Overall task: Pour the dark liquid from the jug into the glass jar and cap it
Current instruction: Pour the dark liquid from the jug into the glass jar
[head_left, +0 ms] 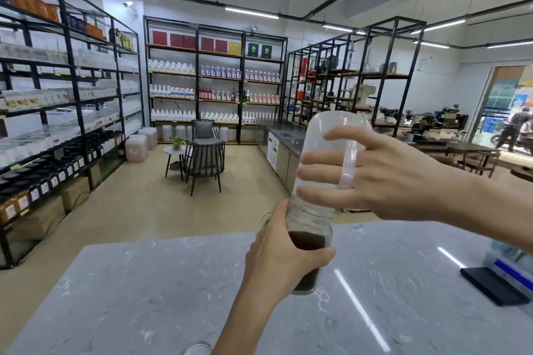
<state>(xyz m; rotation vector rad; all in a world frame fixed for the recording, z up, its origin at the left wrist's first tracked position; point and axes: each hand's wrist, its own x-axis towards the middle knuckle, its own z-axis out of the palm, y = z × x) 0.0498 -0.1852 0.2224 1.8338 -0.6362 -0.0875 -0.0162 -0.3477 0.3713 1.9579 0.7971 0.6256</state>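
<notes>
My left hand [284, 255] is wrapped around a glass jar [310, 225] that stands on the grey marble table [144, 282]; dark liquid fills the jar to about its shoulder. My right hand [383, 176] grips the handle of a clear plastic jug [326, 138], turned upside down with its mouth at the jar's threaded neck. The jug looks empty. At the bottom edge of the view lies a round, lid-like thing [199, 349], partly behind my left forearm.
A black flat pad [496, 285] and a blue-and-clear package [516, 262] lie at the table's right edge. Black shelving with bottles lines the left and back walls. Chairs and a small round table [202, 153] stand on the floor beyond.
</notes>
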